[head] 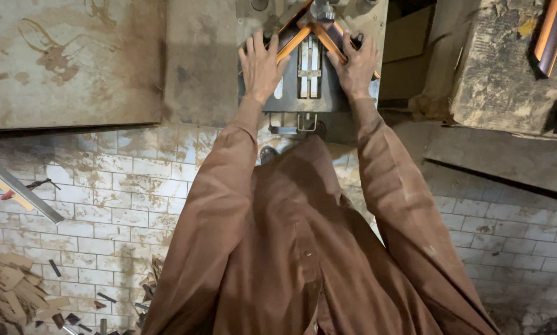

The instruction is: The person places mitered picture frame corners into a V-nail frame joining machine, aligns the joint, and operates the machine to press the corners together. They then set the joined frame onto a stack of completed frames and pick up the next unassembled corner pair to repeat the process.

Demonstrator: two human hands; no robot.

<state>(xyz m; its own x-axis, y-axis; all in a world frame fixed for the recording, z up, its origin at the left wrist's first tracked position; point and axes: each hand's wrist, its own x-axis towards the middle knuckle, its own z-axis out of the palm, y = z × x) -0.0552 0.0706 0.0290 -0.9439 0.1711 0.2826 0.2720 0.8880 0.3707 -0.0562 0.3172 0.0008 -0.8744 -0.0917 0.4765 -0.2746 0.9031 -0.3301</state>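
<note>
**Two hands press frame strips into a corner on a metal machine**

Two thin wooden strips, orange-brown with a darker edge, meet in a pointed corner at the far edge of the machine bed (pixel 309 93). The left strip (pixel 293 44) slants up toward the right, the right strip (pixel 328 42) toward the left, and their tips come together under a grey metal clamp head (pixel 322 11). The left hand (pixel 261 65) lies flat, fingers spread, on the left strip and the bed beside it. The right hand (pixel 356 67) lies the same way on the right strip, fingers apart and pressing down; neither hand curls around anything. The bed is dark, worn steel with a pale slotted plate (pixel 309 62) down its middle. Rust-brown sleeves (pixel 229 186) run from the hands back toward the near edge. Left of the machine lies a stained, scuffed board (pixel 67 62). Below, the floor (pixel 105 211) is grimy white tile, with a heap of wood offcuts (pixel 15 288) at the lower left corner. A rough concrete block (pixel 502 68) stands at the upper right.
</note>
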